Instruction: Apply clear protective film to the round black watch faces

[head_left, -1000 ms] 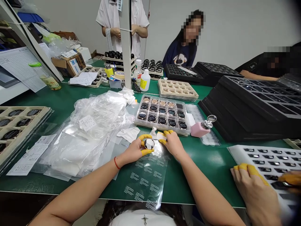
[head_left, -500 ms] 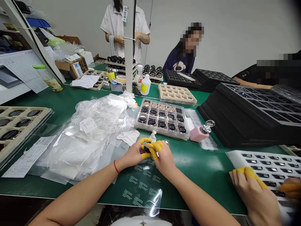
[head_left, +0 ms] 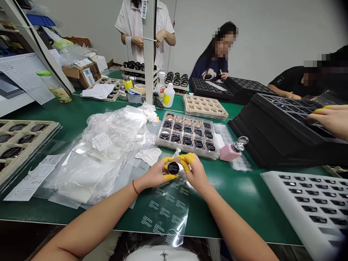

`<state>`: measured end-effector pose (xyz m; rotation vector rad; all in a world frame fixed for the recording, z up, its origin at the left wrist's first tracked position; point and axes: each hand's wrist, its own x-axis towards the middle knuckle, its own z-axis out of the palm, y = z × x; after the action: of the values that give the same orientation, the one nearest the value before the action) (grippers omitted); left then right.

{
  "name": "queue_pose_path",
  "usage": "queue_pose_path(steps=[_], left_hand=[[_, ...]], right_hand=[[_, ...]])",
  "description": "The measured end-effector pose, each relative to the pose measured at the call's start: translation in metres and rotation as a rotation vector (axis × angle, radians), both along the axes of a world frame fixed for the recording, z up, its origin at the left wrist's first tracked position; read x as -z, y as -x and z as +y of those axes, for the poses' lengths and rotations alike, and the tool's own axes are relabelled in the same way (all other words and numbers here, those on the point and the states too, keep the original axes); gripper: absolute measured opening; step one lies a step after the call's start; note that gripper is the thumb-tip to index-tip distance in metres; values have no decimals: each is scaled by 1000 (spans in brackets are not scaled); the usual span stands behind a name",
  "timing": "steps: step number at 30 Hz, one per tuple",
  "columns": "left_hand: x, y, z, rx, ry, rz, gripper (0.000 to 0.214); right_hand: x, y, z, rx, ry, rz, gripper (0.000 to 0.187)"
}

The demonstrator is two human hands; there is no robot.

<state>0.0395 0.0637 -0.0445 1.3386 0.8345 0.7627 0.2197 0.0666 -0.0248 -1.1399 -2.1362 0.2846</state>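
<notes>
My left hand (head_left: 157, 173), in yellow finger cots, grips a round black watch face (head_left: 173, 168) by its rim. White print shows on the face. My right hand (head_left: 194, 170), also in yellow finger cots, pinches a small flat pale piece (head_left: 177, 159) at the upper edge of the watch face. What that piece is, I cannot make out. Under both hands lies a clear film sheet (head_left: 163, 212) with blocks of white text. Just beyond them stands a clear tray (head_left: 187, 148) of round watch faces, some dark and some rose-gold.
Crumpled clear plastic bags (head_left: 89, 163) cover the table to the left, beside a beige tray (head_left: 54, 127). A pink pump bottle (head_left: 230, 152) stands at the right, near stacked black trays (head_left: 261, 145) and a white foam tray (head_left: 280, 195). A co-worker's hand (head_left: 331, 117) reaches over the black trays.
The watch face now turns its printed side fully toward me, and my right hand has drawn slightly up and right from it. A co-worker's hands have left the white foam tray.
</notes>
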Motion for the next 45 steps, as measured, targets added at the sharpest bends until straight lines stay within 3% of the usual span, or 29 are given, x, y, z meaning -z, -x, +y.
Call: queue_pose_path(steps=[4,8,16,20,23,26,28,30,33,38,45], left_hand=[[-1,-1,1,7,-5,-59,48],[3,-1,5,-72,5,-110,48],[3,7,8,-160,26,-124,52],[1,10,10,-154,-7,-89,50],[-1,10,10,-108,-18,-59,49],[-3,9,11,-62,-3,-38,50],[-4,8,12,-39,7,-22,51],[-5,8,12,-38,11,-10,52],[-5,8,12,-53,6,13,50],[-5,7,11,-65,-13,41,49],[-4,6,7,-107,-20,115,48]], right_hand=[[-2,5,-7,-97,-147,-170,24],[1,11,-8,-101,-292,-294,25],[8,11,-13,-104,-409,-280,27],[12,16,-16,-59,-324,-247,30],[10,12,-13,-51,-170,-74,23],[7,-2,-2,137,11,175,22],[9,-15,9,268,142,234,23],[15,-26,19,282,232,109,21],[26,-32,28,272,182,-181,19],[24,-20,19,224,90,-213,24],[31,-28,24,401,125,-584,21]])
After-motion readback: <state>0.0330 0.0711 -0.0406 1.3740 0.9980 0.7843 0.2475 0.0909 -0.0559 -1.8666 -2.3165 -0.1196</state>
